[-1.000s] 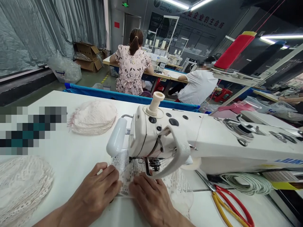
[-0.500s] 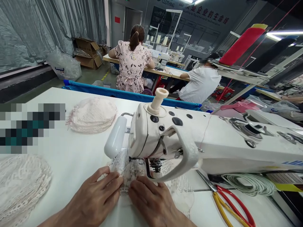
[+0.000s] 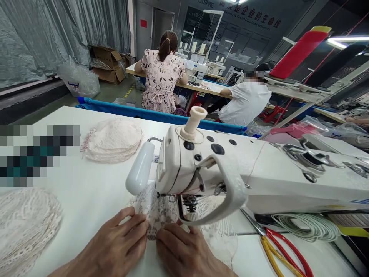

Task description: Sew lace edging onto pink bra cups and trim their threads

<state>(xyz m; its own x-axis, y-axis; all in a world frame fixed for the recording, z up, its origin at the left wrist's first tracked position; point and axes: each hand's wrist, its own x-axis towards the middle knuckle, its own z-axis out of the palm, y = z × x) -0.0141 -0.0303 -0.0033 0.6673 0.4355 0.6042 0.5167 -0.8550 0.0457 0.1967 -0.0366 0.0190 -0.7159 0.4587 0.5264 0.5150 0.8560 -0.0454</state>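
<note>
At the near edge of the white table (image 3: pixel 86 192), the left hand (image 3: pixel 115 248) and the right hand (image 3: pixel 184 252) lie side by side, almost touching. Both are open and press flat on the white lace piece (image 3: pixel 161 217), not closed around it. The lace lies under the fingertips and runs forward beneath the needle of the sewing machine (image 3: pixel 245 173), just beyond the hands. Left of the left hand, open table surface reaches to a stack of lace pieces (image 3: pixel 25 223) at the near left corner. A pink stack (image 3: pixel 112 142) sits well apart, toward the far edge. Right of the right hand, red-handled scissors (image 3: pixel 285 254) and a coiled cord (image 3: pixel 308 227) narrow the room.
</note>
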